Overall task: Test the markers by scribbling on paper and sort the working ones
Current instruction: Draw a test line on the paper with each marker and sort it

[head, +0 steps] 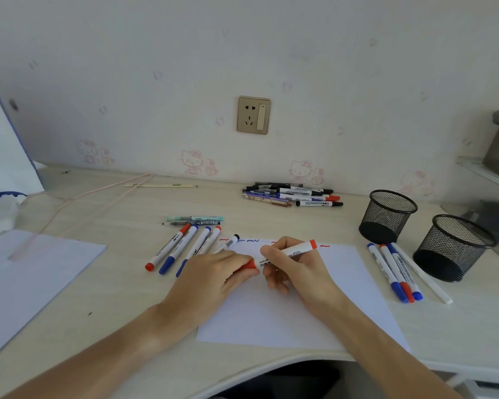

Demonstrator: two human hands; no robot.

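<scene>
Left of the paper (300, 306), row of markers (182, 247) on the table (113, 283). Left hand (211, 279) gripping red cap (249, 264) of red marker (290, 251); right hand (296, 269) pinching its barrel, above the paper's far edge (scribbles there). Right of the paper, more markers (395, 272), then two mesh cups (386, 216) by the table's right edge.

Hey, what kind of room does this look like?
Probably a home study desk, maybe a child's room: cartoon cat wallpaper, a wall socket, and mesh pen holders.
</scene>
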